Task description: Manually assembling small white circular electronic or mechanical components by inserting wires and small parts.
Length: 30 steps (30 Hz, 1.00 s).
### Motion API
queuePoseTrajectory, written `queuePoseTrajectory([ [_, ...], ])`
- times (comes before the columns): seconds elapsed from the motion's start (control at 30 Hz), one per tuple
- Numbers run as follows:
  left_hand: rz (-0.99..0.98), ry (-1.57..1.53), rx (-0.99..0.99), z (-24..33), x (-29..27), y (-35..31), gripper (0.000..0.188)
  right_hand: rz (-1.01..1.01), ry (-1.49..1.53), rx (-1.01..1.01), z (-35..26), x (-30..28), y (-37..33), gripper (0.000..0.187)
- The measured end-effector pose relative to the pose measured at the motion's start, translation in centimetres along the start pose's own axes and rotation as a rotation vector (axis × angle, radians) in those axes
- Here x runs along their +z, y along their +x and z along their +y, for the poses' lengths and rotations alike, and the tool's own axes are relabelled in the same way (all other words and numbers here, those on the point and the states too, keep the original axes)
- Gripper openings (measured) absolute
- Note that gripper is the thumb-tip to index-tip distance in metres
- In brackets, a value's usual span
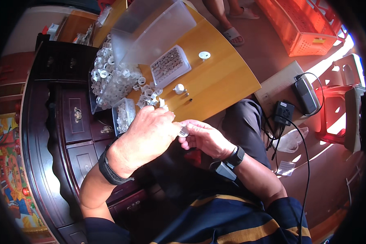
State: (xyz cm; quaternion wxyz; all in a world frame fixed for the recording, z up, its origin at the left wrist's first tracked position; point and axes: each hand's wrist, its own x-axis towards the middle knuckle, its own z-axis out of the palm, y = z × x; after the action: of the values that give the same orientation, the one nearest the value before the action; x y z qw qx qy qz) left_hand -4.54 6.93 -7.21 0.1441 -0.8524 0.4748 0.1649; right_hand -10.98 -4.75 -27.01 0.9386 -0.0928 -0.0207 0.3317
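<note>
My right hand (207, 139) pinches a small clear-and-silver round piece (184, 131) between thumb and fingers, just off the table's near edge. Against that piece rest the curled fingertips of my left hand (148, 132); the back of the hand hides what they grip, if anything. Beyond my left hand lie loose clear plastic rings (146, 97) on the wooden table. A white tray (185, 72) holds rows of small grey round parts. To its right are a white round part (179, 88), tiny dark pieces (190, 99) and a white disc on a stem (204, 55).
A large pile of clear plastic parts (105, 77) and a translucent bin (150, 28) stand at the left. A smaller tub (124, 116) sits before a dark cabinet (75, 114). At right are cabled black devices (305, 95), an orange crate (309, 36) and a person's sandalled foot (233, 35).
</note>
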Motion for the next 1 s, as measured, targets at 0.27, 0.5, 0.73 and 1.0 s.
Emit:
queuePoseTrajectory([
  [0.27,0.1,-0.055,0.05,-0.8,0.4,0.0,0.014,-0.008,0.078,-0.021,-0.1,-0.7,-0.4,0.034],
  [0.5,0.167,-0.069,0.039,-0.8,0.8,-0.2,0.005,-0.014,0.092,-0.026,-0.4,-0.5,-0.4,0.035],
  [0.73,0.195,-0.184,0.06,-1.6,0.9,-0.3,0.022,-0.063,0.095,-0.059,0.1,-1.0,-0.3,0.035],
  [1.0,0.125,-0.279,0.026,-1.9,0.9,-0.4,0.019,-0.042,0.083,-0.03,0.2,-0.8,-0.3,0.035],
])
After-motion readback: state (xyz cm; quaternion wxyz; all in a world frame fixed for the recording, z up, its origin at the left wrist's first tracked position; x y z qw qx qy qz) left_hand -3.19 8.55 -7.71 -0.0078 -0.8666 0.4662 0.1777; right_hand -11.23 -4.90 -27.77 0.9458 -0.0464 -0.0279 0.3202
